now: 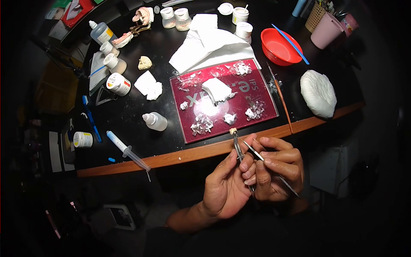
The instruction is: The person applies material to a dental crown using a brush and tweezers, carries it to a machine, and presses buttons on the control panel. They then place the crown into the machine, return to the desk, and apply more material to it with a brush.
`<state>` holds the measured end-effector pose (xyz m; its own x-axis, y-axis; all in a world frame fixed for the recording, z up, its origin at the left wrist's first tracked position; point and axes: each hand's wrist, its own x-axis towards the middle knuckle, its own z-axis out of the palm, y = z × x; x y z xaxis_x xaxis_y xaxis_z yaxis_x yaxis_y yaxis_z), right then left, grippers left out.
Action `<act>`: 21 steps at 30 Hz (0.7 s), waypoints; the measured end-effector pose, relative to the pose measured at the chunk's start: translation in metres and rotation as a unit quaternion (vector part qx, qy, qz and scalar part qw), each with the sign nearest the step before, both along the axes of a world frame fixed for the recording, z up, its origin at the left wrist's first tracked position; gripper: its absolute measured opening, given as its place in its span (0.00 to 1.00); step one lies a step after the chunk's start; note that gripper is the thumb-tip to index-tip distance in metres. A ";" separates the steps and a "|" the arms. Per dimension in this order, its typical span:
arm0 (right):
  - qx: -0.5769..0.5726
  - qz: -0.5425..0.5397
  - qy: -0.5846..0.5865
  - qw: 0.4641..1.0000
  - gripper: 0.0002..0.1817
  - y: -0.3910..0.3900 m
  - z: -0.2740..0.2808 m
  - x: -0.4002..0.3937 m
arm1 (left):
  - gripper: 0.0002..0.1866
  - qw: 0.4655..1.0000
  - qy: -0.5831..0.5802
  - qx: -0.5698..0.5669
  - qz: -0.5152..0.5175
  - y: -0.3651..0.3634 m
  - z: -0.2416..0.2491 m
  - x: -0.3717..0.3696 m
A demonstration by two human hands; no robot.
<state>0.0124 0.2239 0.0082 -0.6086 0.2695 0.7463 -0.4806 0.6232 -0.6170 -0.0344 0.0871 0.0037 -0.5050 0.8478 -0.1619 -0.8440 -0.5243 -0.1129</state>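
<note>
My left hand is closed around metal forceps, pointing up toward the table edge. Their tips grip a small cream tooth crown, just over the front edge of the maroon mixing slab. Between its fingertips my right hand pinches a thin metal dental instrument with a white section. Its fine tip slants up and left, close beside the forceps. On the slab lie a folded white tissue and smears of white paste.
A dropper bottle and a syringe are to the left. Behind the slab spreads white paper. A red bowl, a brush and a white lump lie right. Several jars and a jaw model stand farther back.
</note>
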 end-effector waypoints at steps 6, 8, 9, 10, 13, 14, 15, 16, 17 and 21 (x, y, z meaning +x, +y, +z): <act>0.000 -0.001 0.010 1.000 0.11 0.001 0.006 -0.003 | 0.29 1.000 -0.002 -0.011 0.002 0.000 0.003 -0.001; -0.048 0.002 0.038 0.998 0.10 0.004 0.006 -0.001 | 0.30 1.000 -0.007 -0.006 -0.004 -0.003 0.002 0.000; -0.015 -0.028 0.046 0.998 0.11 0.012 0.013 0.000 | 0.30 1.000 -0.022 -0.002 -0.003 -0.003 0.004 0.000; 0.048 -0.035 0.081 0.995 0.13 0.031 0.016 -0.003 | 0.30 1.000 -0.025 -0.013 -0.010 -0.003 0.004 0.000; 0.155 -0.105 0.027 0.982 0.12 0.076 0.037 -0.014 | 0.29 0.999 -0.013 -0.041 -0.010 -0.009 0.006 0.001; 0.167 -0.101 0.001 0.981 0.11 0.091 0.036 -0.023 | 0.30 0.997 0.006 -0.069 -0.019 -0.012 0.006 0.002; 0.152 -0.103 -0.046 0.982 0.10 0.100 0.034 -0.030 | 0.31 0.997 0.018 -0.074 -0.015 -0.012 0.007 0.001; 0.141 -0.105 -0.102 0.979 0.09 0.106 0.032 -0.030 | 0.32 0.997 0.023 -0.079 -0.015 -0.015 0.010 0.002; 0.188 -0.098 -0.106 0.971 0.09 0.115 0.032 -0.033 | 0.33 0.996 0.037 -0.085 -0.010 -0.017 0.012 0.003; 0.335 -0.073 -0.104 0.934 0.08 0.140 0.033 -0.041 | 0.38 0.992 0.102 -0.070 -0.019 -0.027 0.008 0.000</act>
